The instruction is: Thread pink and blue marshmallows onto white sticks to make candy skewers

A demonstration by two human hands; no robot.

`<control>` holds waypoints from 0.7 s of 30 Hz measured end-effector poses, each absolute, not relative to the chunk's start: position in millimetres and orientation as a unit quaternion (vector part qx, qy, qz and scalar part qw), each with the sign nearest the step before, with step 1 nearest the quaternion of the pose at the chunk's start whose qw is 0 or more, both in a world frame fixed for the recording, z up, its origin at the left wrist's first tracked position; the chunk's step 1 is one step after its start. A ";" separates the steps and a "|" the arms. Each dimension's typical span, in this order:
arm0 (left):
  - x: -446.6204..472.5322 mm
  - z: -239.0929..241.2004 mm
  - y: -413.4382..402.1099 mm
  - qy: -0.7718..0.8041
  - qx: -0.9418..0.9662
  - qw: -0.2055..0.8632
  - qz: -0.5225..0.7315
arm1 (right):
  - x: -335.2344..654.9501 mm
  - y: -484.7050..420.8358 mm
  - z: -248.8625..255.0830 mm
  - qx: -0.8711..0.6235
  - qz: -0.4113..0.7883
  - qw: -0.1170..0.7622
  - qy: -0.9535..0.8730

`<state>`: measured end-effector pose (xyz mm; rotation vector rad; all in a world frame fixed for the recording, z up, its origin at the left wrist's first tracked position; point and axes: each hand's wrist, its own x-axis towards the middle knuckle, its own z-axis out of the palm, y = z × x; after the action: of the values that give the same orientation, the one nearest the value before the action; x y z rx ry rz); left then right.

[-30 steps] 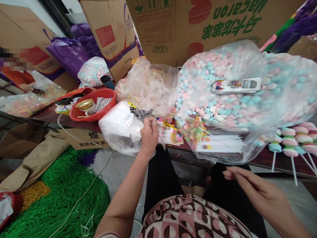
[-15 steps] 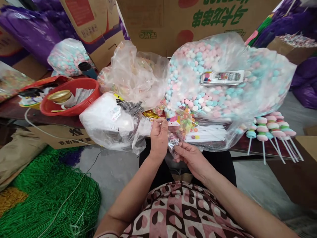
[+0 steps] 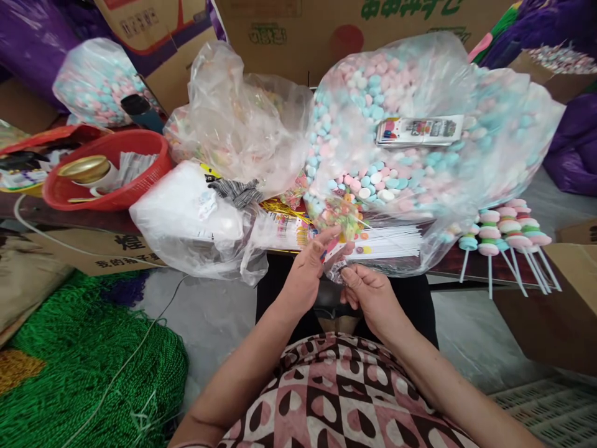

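Note:
In front of my lap, my right hand (image 3: 370, 292) pinches the lower end of a small clear printed plastic bag (image 3: 336, 272) between thumb and fingers. My left hand (image 3: 305, 270) is at the bag's upper left, its fingers stretched out to the right; whether they are inside the bag or behind it I cannot make out. Just beyond are a bag of colourful ring-shaped gummies (image 3: 347, 218) and a bundle of white sticks (image 3: 392, 242). Skewers of pink, white, green and blue marshmallows (image 3: 508, 230) lie at the table's right, sticks over the edge.
A big clear bag of pastel marshmallows (image 3: 373, 87) fills the back right, with a stack of printed packets (image 3: 420, 130) on it. Left are a white plastic bag (image 3: 181, 218) and a red basket (image 3: 149, 158). Green netting (image 3: 93, 367) covers floor at the left.
My left hand has gone from a closed pinch to stretched fingers beside the small bag. My right hand keeps its hold. The view has shifted slightly.

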<state>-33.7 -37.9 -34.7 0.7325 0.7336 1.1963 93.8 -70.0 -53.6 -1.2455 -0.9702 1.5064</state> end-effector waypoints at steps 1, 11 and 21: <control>-33.6 -35.5 -38.8 0.324 0.333 0.699 0.543 | 93.0 -71.0 -55.8 -0.506 0.610 0.464 -0.395; -34.6 -47.0 -53.3 0.326 0.433 0.695 0.472 | 84.6 -77.3 -60.8 -0.481 0.632 0.487 -0.364; -43.4 -51.9 -39.0 0.492 0.462 0.604 0.424 | 131.9 -55.1 -33.1 -0.549 0.385 0.458 -0.584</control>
<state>-43.4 -39.0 -51.9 1.0683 1.1394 0.9822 131.9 -55.1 -33.1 -1.3526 -1.4381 0.9474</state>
